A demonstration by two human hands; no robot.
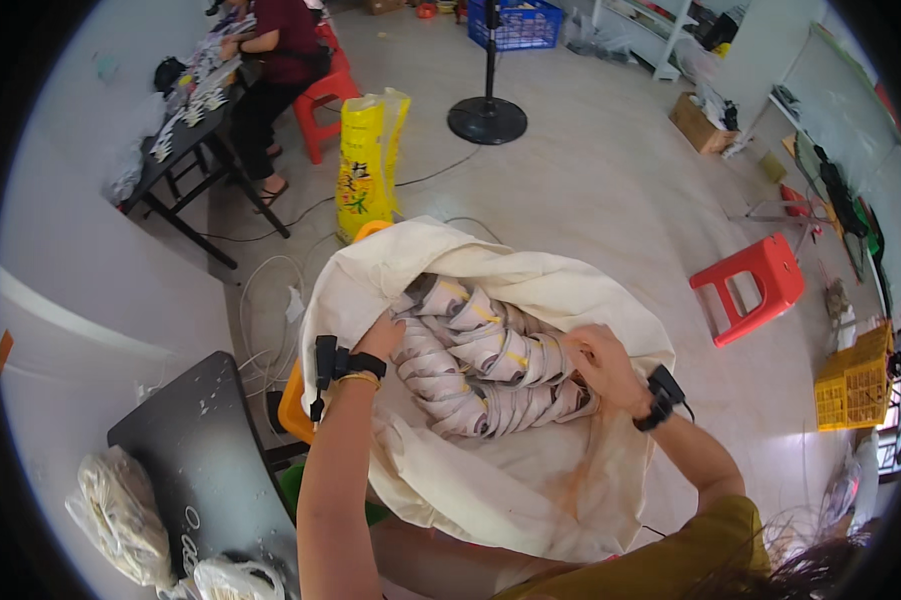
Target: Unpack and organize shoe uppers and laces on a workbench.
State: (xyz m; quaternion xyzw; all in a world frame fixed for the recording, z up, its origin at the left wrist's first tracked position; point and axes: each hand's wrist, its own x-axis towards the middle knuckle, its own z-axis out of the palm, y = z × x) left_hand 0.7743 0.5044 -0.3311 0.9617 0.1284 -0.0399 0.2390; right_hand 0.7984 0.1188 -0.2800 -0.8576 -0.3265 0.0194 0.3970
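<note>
A large cream cloth bag (530, 265) stands in front of me, its mouth spread wide. Inside lie several long rows of overlapping whitish-grey printed pieces (490, 345) with yellow and dark marks; their exact kind I cannot make out. My left hand (376, 338) reaches into the bag at the left end of the rows, its fingers mostly hidden against them. At the right end is my right hand (606, 368), fingers curled in with the thumb close to them; whatever they may grip is too small to tell. Both wrists wear black straps with small devices.
Left of the bag is a dark table (200, 440) with plastic bags (120, 510). A yellow sack (368, 165) and a black stand base (486, 120) are beyond it. A red stool (750, 290) and yellow crate (852, 378) are right. Another person (280, 60) sits far left; cables cross the floor.
</note>
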